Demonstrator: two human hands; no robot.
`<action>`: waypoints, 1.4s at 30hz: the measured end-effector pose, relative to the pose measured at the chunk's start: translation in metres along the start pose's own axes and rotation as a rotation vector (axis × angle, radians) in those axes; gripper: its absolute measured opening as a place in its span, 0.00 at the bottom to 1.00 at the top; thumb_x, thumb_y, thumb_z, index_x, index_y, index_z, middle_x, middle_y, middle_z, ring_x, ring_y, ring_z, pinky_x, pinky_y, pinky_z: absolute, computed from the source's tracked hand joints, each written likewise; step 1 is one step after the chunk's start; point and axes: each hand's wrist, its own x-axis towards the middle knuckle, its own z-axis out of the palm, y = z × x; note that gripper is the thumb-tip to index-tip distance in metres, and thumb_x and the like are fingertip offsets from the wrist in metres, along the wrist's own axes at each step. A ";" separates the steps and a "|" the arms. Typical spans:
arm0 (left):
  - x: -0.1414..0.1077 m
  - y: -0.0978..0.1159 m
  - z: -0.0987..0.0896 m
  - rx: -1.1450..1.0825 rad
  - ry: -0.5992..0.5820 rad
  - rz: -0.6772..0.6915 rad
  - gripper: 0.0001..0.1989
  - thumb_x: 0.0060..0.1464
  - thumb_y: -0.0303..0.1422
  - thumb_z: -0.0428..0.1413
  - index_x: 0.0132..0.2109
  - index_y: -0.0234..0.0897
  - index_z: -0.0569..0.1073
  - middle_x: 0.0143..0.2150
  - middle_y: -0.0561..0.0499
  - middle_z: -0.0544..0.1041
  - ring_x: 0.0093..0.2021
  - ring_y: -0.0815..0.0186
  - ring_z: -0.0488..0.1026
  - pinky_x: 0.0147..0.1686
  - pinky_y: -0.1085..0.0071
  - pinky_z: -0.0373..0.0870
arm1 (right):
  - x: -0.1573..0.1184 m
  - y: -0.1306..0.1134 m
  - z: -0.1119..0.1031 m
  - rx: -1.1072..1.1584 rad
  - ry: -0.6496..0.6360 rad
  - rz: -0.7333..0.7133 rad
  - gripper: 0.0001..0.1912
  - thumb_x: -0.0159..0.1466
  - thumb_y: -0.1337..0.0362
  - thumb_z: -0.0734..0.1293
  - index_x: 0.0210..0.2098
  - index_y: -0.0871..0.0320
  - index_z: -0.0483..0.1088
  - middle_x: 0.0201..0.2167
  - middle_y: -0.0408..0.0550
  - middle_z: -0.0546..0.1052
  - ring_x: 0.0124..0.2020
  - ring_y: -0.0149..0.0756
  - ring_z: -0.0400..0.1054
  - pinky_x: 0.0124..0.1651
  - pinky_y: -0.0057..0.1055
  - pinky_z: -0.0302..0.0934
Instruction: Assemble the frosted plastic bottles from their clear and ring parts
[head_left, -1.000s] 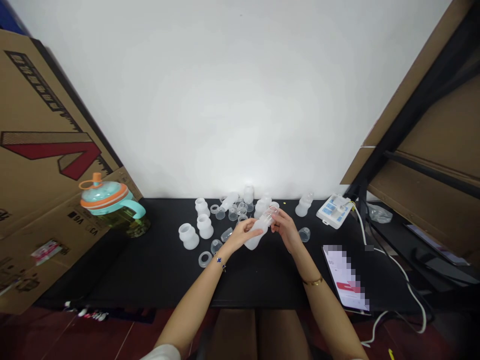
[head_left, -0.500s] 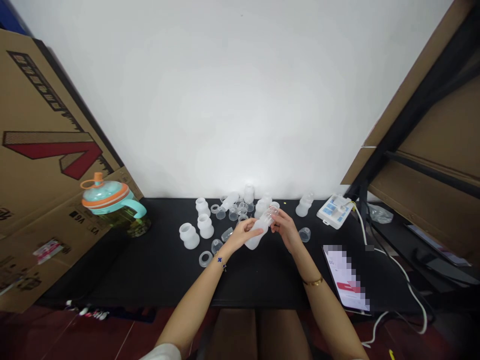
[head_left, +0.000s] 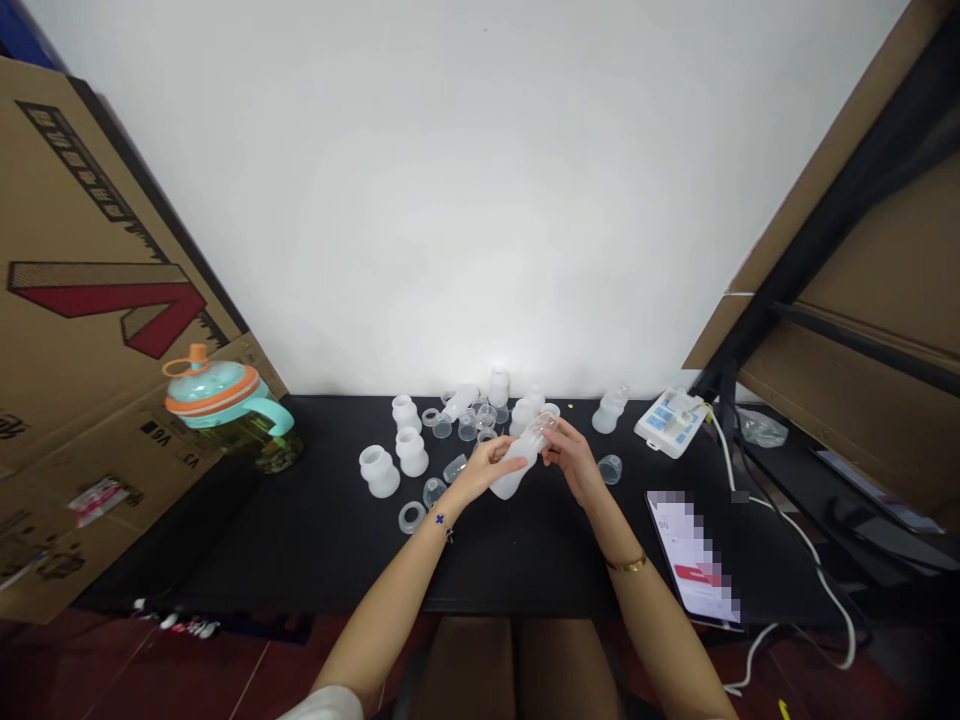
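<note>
My left hand (head_left: 487, 470) is wrapped round the body of a milky white baby bottle (head_left: 513, 474), which tilts up to the right. At its upper end, the fingers of my right hand (head_left: 568, 452) close on the clear top (head_left: 544, 426); its exact fit on the neck is partly hidden. Left of my hands stand open white bottle bodies (head_left: 379, 471). Close to my left wrist lie a translucent ring (head_left: 411, 517) and a clear dome cap (head_left: 433, 491). Another clear cap (head_left: 610, 469) is just right of my right hand.
Behind my hands, several clear caps and rings (head_left: 467, 427) cluster near the wall. A topped bottle (head_left: 609, 410), a white box (head_left: 670, 424) with a cable and a phone (head_left: 694, 555) are on the right. A teal-handled jug (head_left: 225, 410) stands left, beside cardboard (head_left: 90, 330).
Hardly anything differs: both hands keep the same hold on the bottle and its clear top. The whole view has shifted very slightly.
</note>
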 end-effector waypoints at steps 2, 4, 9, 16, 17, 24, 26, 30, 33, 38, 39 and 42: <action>0.000 0.001 0.000 -0.003 -0.001 0.005 0.23 0.49 0.44 0.68 0.47 0.34 0.77 0.39 0.47 0.82 0.38 0.62 0.78 0.38 0.71 0.69 | 0.000 0.001 0.000 -0.005 0.002 -0.001 0.24 0.54 0.57 0.77 0.49 0.56 0.78 0.33 0.44 0.76 0.24 0.29 0.64 0.25 0.27 0.60; -0.001 0.001 0.000 0.000 -0.001 0.008 0.22 0.49 0.44 0.68 0.47 0.34 0.77 0.39 0.47 0.82 0.38 0.63 0.78 0.38 0.72 0.69 | 0.001 0.001 0.000 -0.008 0.005 -0.002 0.24 0.54 0.56 0.77 0.49 0.56 0.77 0.33 0.44 0.76 0.24 0.29 0.64 0.25 0.27 0.60; -0.001 0.002 0.000 0.006 -0.002 0.013 0.22 0.50 0.44 0.68 0.46 0.34 0.77 0.39 0.48 0.81 0.38 0.63 0.77 0.38 0.72 0.68 | 0.001 0.001 -0.001 -0.018 0.005 0.002 0.24 0.54 0.56 0.77 0.49 0.55 0.78 0.34 0.45 0.77 0.24 0.28 0.65 0.24 0.26 0.60; -0.001 0.001 0.000 0.006 -0.006 0.010 0.23 0.49 0.44 0.68 0.47 0.35 0.77 0.40 0.47 0.81 0.39 0.62 0.77 0.40 0.71 0.68 | 0.002 0.003 -0.001 -0.021 -0.005 0.013 0.24 0.54 0.55 0.77 0.49 0.56 0.78 0.30 0.44 0.75 0.24 0.29 0.64 0.24 0.26 0.60; -0.001 0.001 0.000 0.009 -0.006 0.006 0.24 0.48 0.45 0.68 0.47 0.35 0.77 0.41 0.47 0.81 0.39 0.62 0.77 0.40 0.71 0.68 | 0.002 0.004 -0.002 -0.022 -0.006 0.015 0.24 0.54 0.55 0.76 0.49 0.56 0.78 0.30 0.44 0.75 0.24 0.29 0.65 0.24 0.26 0.60; 0.000 0.002 0.000 0.019 -0.012 0.000 0.25 0.47 0.47 0.68 0.47 0.34 0.77 0.42 0.46 0.81 0.41 0.60 0.77 0.42 0.69 0.69 | 0.001 0.003 0.000 -0.028 0.007 0.027 0.23 0.54 0.54 0.76 0.47 0.57 0.78 0.27 0.43 0.75 0.24 0.30 0.65 0.25 0.27 0.60; -0.001 0.003 0.000 0.011 -0.012 0.004 0.24 0.48 0.46 0.68 0.47 0.35 0.77 0.42 0.46 0.81 0.41 0.60 0.77 0.42 0.69 0.69 | 0.001 0.002 0.000 -0.028 0.010 0.030 0.24 0.54 0.54 0.76 0.47 0.57 0.78 0.27 0.43 0.75 0.24 0.30 0.65 0.25 0.27 0.60; -0.001 0.003 0.000 0.000 -0.002 0.002 0.25 0.47 0.46 0.69 0.47 0.35 0.77 0.42 0.46 0.81 0.41 0.60 0.78 0.42 0.69 0.70 | 0.001 0.002 0.001 -0.039 0.010 0.033 0.25 0.54 0.54 0.76 0.48 0.57 0.78 0.28 0.44 0.75 0.24 0.31 0.65 0.25 0.28 0.60; -0.001 0.003 0.001 -0.007 0.004 0.005 0.25 0.47 0.46 0.69 0.47 0.34 0.77 0.42 0.46 0.81 0.40 0.60 0.78 0.43 0.69 0.70 | 0.001 0.002 0.001 -0.040 0.007 0.034 0.25 0.54 0.53 0.76 0.48 0.58 0.77 0.29 0.44 0.75 0.24 0.31 0.66 0.24 0.27 0.60; 0.000 0.002 0.001 -0.014 0.014 0.004 0.25 0.46 0.46 0.69 0.47 0.34 0.78 0.42 0.45 0.82 0.40 0.60 0.78 0.42 0.69 0.70 | -0.001 -0.001 0.003 -0.044 0.016 0.031 0.25 0.53 0.52 0.77 0.47 0.57 0.78 0.30 0.45 0.76 0.25 0.31 0.66 0.24 0.27 0.60; 0.000 0.001 0.001 -0.013 0.016 0.004 0.25 0.46 0.46 0.69 0.47 0.34 0.78 0.42 0.45 0.82 0.40 0.60 0.78 0.42 0.69 0.70 | -0.001 -0.001 0.004 -0.044 0.017 0.029 0.25 0.53 0.52 0.77 0.47 0.57 0.78 0.30 0.45 0.76 0.25 0.31 0.66 0.24 0.27 0.61; 0.001 -0.001 0.000 -0.016 0.021 0.002 0.25 0.46 0.46 0.69 0.47 0.34 0.78 0.42 0.45 0.82 0.41 0.60 0.78 0.43 0.68 0.70 | -0.002 -0.002 0.004 -0.044 0.009 0.025 0.25 0.54 0.52 0.76 0.48 0.57 0.77 0.30 0.45 0.76 0.25 0.30 0.66 0.25 0.26 0.61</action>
